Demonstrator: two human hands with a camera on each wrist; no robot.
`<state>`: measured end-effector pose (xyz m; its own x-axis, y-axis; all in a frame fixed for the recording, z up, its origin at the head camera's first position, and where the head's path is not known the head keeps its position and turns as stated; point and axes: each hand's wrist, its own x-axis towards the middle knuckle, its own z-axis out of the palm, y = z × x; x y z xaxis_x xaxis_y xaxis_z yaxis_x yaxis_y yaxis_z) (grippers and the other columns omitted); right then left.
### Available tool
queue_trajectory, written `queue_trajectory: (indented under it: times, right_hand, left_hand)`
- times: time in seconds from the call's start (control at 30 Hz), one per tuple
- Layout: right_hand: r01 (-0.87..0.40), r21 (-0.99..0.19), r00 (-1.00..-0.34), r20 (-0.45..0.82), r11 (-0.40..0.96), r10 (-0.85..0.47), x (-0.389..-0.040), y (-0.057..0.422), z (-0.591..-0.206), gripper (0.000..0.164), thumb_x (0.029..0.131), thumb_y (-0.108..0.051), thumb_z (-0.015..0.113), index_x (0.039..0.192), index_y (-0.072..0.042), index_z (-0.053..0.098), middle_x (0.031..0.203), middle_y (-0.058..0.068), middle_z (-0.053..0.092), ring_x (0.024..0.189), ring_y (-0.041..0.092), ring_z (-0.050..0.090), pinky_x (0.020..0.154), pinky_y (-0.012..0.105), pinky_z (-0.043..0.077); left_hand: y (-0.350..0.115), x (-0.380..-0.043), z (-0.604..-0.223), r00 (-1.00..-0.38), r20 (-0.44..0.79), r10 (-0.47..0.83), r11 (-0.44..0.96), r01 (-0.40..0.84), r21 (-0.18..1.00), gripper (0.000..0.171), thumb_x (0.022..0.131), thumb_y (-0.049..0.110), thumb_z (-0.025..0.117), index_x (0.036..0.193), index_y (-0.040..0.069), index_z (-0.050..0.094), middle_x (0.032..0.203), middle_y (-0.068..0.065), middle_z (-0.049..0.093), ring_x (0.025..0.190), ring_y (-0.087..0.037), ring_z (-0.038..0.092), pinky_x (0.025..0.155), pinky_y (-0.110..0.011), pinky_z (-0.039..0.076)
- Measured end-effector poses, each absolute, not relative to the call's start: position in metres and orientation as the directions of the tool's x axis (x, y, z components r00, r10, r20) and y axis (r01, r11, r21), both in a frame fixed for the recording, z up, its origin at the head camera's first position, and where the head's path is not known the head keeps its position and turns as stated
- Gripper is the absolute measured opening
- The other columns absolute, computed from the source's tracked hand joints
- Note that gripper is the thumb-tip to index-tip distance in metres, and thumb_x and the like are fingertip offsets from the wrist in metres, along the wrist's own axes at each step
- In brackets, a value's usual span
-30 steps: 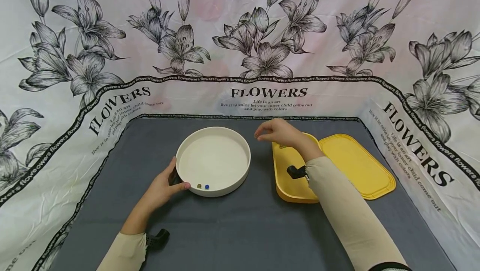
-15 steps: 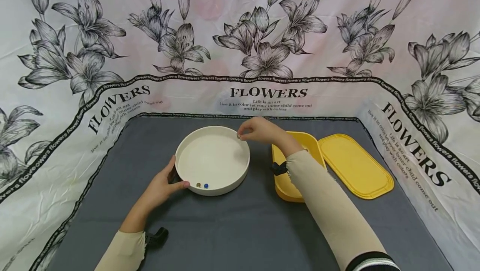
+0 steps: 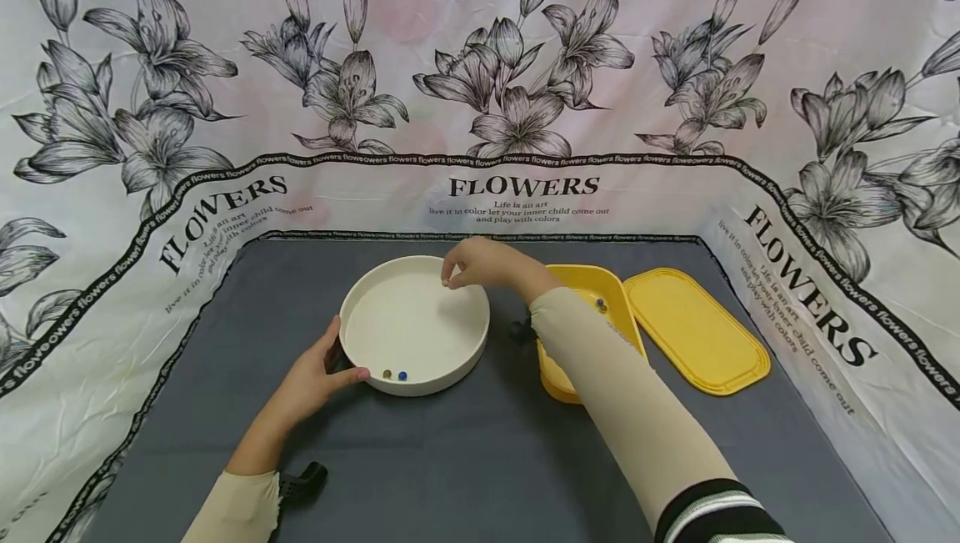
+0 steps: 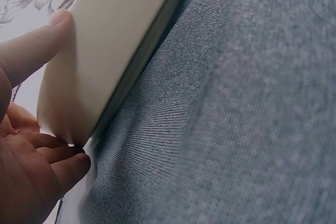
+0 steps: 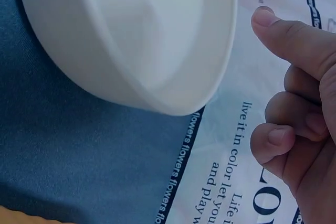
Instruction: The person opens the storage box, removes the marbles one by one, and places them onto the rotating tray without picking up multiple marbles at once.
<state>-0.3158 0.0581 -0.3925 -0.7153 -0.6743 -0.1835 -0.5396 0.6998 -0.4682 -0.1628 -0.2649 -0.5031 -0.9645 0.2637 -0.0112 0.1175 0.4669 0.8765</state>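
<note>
A round white tray (image 3: 408,326) sits on the grey cloth. My left hand (image 3: 322,380) grips its left side, thumb at the rim; in the left wrist view the fingers (image 4: 71,169) reach the tray's lower edge. Inside the tray near the front, a brown marble (image 3: 387,374) and a blue marble (image 3: 402,376) lie side by side. Above the tray's back right rim, my right hand (image 3: 487,263) pinches a small pale marble (image 3: 446,283) at its fingertips. The right wrist view shows the thumb (image 5: 265,17) extended and other fingers curled, with the marble hidden there.
Right of the tray stands a yellow box (image 3: 555,384), partly under the right sleeve (image 3: 600,359), with a few marbles (image 3: 601,304) at its far end. Its yellow lid (image 3: 701,330) lies beside it. A flower-printed cloth (image 3: 517,109) rises behind and at both sides.
My right hand has moved left from over the yellow box to above the tray with the marble. The left hand keeps its grip. The whole head view has shifted slightly.
</note>
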Motion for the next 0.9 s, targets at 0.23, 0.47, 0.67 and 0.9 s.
queue_trajectory:
  times: [0.23, 0.47, 0.67, 0.9]
  right_hand:
    - [-0.555, -0.527, -0.672, -0.173, 0.644, -0.72, -0.332, 0.034, -0.404, 0.021, 0.099, -0.026, 0.071, 0.115, -0.016, 0.078, 0.103, -0.006, 0.07, 0.092, 0.018, 0.058, 0.076, 0.032, 0.053]
    - [-0.572, -0.501, -0.641, -0.22, 0.649, -0.735, -0.343, 0.009, -0.422, 0.017, 0.098, -0.026, 0.072, 0.111, -0.019, 0.079, 0.104, -0.006, 0.069, 0.094, 0.017, 0.058, 0.078, 0.032, 0.051]
    - [-0.586, -0.454, -0.629, -0.267, 0.671, -0.73, -0.343, -0.004, -0.428, 0.013, 0.097, -0.025, 0.073, 0.108, -0.02, 0.079, 0.1, -0.004, 0.067, 0.09, 0.016, 0.056, 0.075, 0.03, 0.049]
    - [-0.587, -0.439, -0.63, -0.281, 0.68, -0.724, -0.34, -0.011, -0.439, 0.009, 0.097, -0.025, 0.074, 0.104, -0.023, 0.078, 0.098, -0.006, 0.066, 0.088, 0.014, 0.055, 0.074, 0.028, 0.048]
  left_hand:
    - [-0.27, -0.165, -0.499, -0.967, -0.025, 0.253, 0.487, 0.104, 0.867, 0.116, 0.088, 0.029, 0.083, 0.163, 0.0, -0.001, 0.17, -0.023, 0.001, 0.154, -0.043, 0.017, 0.121, -0.058, 0.026]
    - [-0.269, -0.165, -0.498, -0.967, -0.04, 0.252, 0.491, 0.092, 0.867, 0.117, 0.087, 0.032, 0.084, 0.164, 0.001, 0.0, 0.17, -0.022, 0.003, 0.154, -0.042, 0.018, 0.121, -0.058, 0.026]
    - [-0.268, -0.164, -0.5, -0.968, -0.032, 0.249, 0.492, 0.098, 0.865, 0.117, 0.088, 0.031, 0.083, 0.164, 0.0, 0.0, 0.17, -0.022, 0.002, 0.154, -0.041, 0.018, 0.121, -0.057, 0.026]
    - [-0.268, -0.164, -0.503, -0.967, -0.035, 0.252, 0.493, 0.097, 0.865, 0.116, 0.088, 0.031, 0.083, 0.163, -0.001, 0.0, 0.17, -0.022, 0.002, 0.154, -0.042, 0.019, 0.121, -0.057, 0.026]
